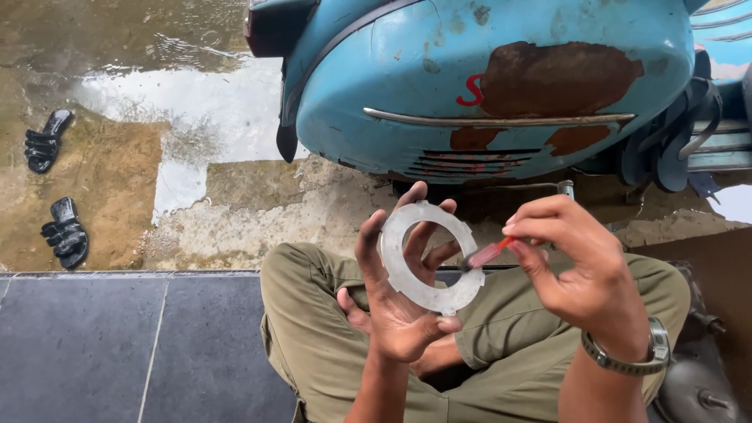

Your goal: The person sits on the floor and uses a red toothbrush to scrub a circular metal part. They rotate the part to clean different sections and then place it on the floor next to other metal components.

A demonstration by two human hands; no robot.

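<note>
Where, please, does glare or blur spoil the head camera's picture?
In the head view, glare whitens the wet concrete ground at upper left; the flat grey metal ring in the left hand is sharp and evenly lit; the red-handled small brush in the right hand is slightly blurred; the rusty blue scooter body shows soft sheen, no harsh shadows.

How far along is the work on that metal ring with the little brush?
Done: the flat metal ring is free of the blue scooter and its face looks plain grey. In hand: the left hand holds the ring upright at its rim, and the right hand puts a small red-handled brush to its inner right edge. Left: how much of the ring is brushed cannot be told.
</note>
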